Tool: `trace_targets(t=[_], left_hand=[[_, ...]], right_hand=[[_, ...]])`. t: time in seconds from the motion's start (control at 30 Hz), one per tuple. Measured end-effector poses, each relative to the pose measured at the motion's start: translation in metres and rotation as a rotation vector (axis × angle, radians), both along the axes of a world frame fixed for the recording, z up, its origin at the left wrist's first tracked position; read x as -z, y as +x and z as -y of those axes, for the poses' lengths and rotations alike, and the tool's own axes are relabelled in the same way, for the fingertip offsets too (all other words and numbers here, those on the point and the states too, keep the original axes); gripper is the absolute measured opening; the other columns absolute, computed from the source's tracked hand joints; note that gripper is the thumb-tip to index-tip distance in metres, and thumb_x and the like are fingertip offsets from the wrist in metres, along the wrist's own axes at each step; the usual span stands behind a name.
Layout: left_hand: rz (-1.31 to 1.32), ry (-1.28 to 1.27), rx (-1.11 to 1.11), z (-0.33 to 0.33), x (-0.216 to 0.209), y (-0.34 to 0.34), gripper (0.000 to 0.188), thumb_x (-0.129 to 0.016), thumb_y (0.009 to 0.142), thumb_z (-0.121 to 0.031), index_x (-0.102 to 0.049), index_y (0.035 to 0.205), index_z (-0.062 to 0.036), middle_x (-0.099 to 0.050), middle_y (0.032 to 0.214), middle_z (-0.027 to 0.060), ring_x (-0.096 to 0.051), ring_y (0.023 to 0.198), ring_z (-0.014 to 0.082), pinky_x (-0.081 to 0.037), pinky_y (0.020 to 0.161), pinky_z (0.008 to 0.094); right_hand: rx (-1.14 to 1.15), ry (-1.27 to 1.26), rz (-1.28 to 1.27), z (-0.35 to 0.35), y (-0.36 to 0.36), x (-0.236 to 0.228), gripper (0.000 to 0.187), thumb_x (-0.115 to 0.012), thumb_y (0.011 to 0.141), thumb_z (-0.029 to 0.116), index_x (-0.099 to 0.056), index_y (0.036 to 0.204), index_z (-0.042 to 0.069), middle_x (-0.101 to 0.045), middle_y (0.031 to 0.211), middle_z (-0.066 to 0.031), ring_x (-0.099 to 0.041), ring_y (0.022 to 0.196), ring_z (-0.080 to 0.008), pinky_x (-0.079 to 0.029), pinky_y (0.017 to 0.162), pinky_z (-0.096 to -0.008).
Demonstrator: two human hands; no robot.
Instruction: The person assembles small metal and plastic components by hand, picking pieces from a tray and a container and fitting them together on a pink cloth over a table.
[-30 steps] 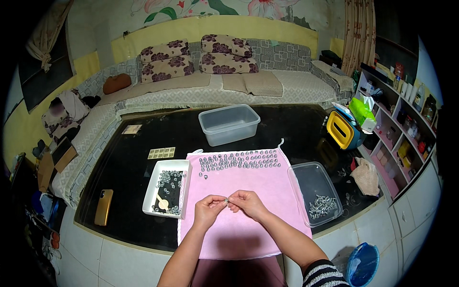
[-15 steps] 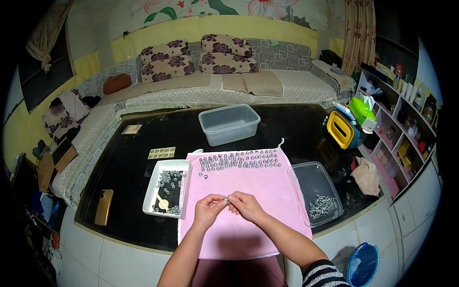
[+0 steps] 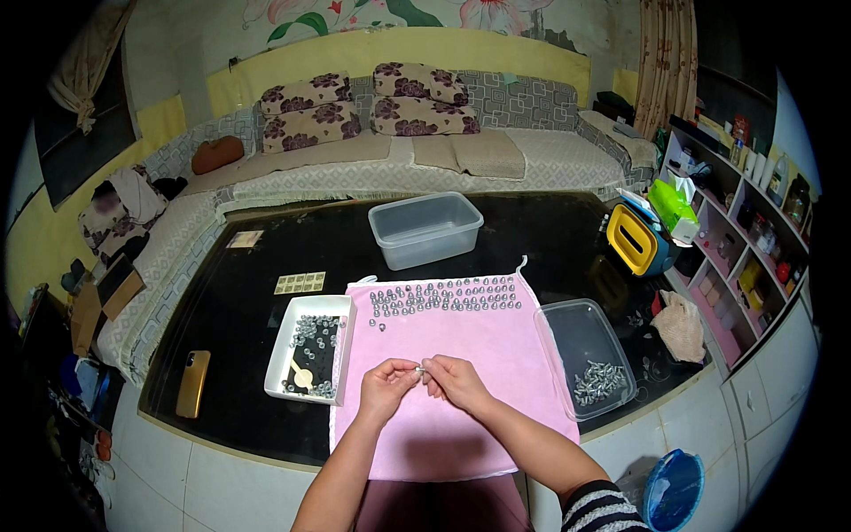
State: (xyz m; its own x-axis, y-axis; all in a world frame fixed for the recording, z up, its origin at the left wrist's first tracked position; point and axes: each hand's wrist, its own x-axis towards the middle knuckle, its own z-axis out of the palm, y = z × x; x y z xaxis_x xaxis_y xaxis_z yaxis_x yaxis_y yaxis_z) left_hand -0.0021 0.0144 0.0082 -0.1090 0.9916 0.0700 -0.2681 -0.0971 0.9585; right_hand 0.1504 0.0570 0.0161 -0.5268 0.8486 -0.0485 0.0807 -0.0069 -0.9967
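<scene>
Left hand (image 3: 388, 387): thumb and fingers pinched on a small metal fastener (image 3: 420, 370), lower centre of frame.
Right hand (image 3: 454, 381): gripping the same fastener, partly hidden.
Pink cloth (image 3: 496, 355): beneath both hands; upper part bears rows of silvery studs (image 3: 443, 298).
Clear tray (image 3: 574, 330): lower right, containing metal screws (image 3: 599, 384).

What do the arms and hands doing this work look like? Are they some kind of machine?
No, they are a person's. The left hand and right hand wear no gloves, and no watch shows on either wrist. A dark sleeve with pale stripes covers the right arm near the elbow; the left arm is bare as far as it shows.
</scene>
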Motion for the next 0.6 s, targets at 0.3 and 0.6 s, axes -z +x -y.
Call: trace_targets(t=[0.3,0.6], left_hand=[[0.038,0.009,0.002,0.000,0.001,0.000,0.012,-0.062,0.078,-0.001,-0.059,0.089,0.0013,-0.061,0.078,0.0061,-0.058,0.069,0.0090,-0.049,0.064,0.0190],[-0.032,-0.021,-0.037,-0.001,0.001,-0.001,0.012,-0.062,0.078,-0.001,-0.059,0.089,0.0010,-0.061,0.077,0.0055,-0.057,0.068,0.0084,-0.048,0.063,0.0188]], right_hand=[[0.070,0.216,0.021,0.004,-0.005,-0.002,0.023,-0.052,0.086,0.024,-0.056,0.079,0.003,-0.053,0.057,-0.0023,-0.050,0.053,-0.0083,-0.042,0.050,-0.0235],[0.118,0.313,0.000,0.002,-0.006,0.000,0.021,-0.053,0.086,0.023,-0.054,0.083,0.002,-0.056,0.062,-0.0036,-0.052,0.055,-0.0099,-0.042,0.052,-0.0237]])
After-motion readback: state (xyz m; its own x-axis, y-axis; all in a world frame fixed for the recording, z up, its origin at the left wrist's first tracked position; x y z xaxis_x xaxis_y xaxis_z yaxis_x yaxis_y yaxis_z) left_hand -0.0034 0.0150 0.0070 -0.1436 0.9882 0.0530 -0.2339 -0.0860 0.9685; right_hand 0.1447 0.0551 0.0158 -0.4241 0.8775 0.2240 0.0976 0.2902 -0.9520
